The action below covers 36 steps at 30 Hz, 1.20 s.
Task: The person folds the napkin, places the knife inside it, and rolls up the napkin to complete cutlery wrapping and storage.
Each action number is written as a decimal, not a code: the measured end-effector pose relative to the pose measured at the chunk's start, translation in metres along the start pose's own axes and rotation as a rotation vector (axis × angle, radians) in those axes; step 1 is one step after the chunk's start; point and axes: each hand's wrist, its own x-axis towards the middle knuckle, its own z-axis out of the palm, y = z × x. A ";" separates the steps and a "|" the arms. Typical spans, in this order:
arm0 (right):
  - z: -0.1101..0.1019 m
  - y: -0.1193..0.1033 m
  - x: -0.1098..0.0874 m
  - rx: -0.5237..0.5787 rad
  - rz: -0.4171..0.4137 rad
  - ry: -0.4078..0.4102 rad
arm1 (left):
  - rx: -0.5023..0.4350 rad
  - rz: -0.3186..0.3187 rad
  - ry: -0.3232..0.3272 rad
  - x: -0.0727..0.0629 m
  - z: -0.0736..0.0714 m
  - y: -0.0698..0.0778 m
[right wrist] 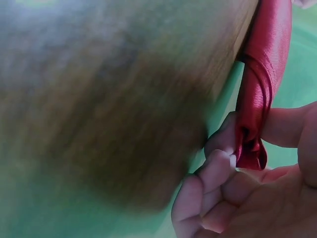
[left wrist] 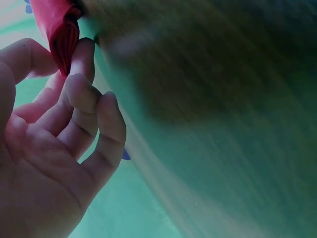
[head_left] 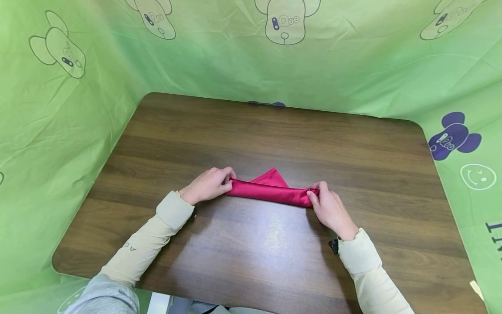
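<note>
A shiny crimson satin cloth (head_left: 270, 193), folded into a long narrow band, spans the space between both hands at mid-table. One pointed corner (head_left: 272, 178) of it sticks out behind the band. My left hand (head_left: 208, 185) pinches the band's left end between thumb and fingers; in the left wrist view the layered end of the cloth (left wrist: 57, 29) shows between them. At the right end, my right hand (head_left: 331, 207) pinches the cloth too. The right wrist view shows that end of the cloth (right wrist: 255, 109) rolled, with loose folds at its tip.
The brown wood-grain table (head_left: 274, 139) has rounded corners. Green printed fabric (head_left: 219, 65) hangs around its back and sides. A small pale object (head_left: 476, 288) lies at the right edge. Dark bands sit at both wrists.
</note>
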 end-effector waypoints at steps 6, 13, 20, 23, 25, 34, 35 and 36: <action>-0.003 -0.003 0.000 -0.011 0.051 -0.034 | 0.017 -0.010 -0.005 0.000 0.001 -0.001; -0.006 -0.001 0.002 -0.013 0.085 -0.055 | 0.024 -0.012 -0.011 0.000 0.001 0.001; -0.015 0.003 0.000 0.009 0.084 -0.061 | 0.053 0.003 0.034 -0.002 0.001 0.001; -0.017 0.006 -0.002 0.020 0.061 -0.032 | 0.083 0.023 0.087 -0.004 0.000 0.001; -0.017 0.008 -0.003 0.025 0.017 0.011 | 0.101 0.046 0.126 -0.007 0.000 0.003; -0.005 0.015 -0.005 0.069 -0.378 0.105 | 0.180 0.292 0.168 -0.013 0.002 0.009; -0.004 0.015 -0.005 0.068 -0.390 0.089 | 0.188 0.300 0.165 -0.013 0.003 0.009; -0.003 0.015 -0.005 0.063 -0.391 0.072 | 0.192 0.302 0.162 -0.014 0.004 0.009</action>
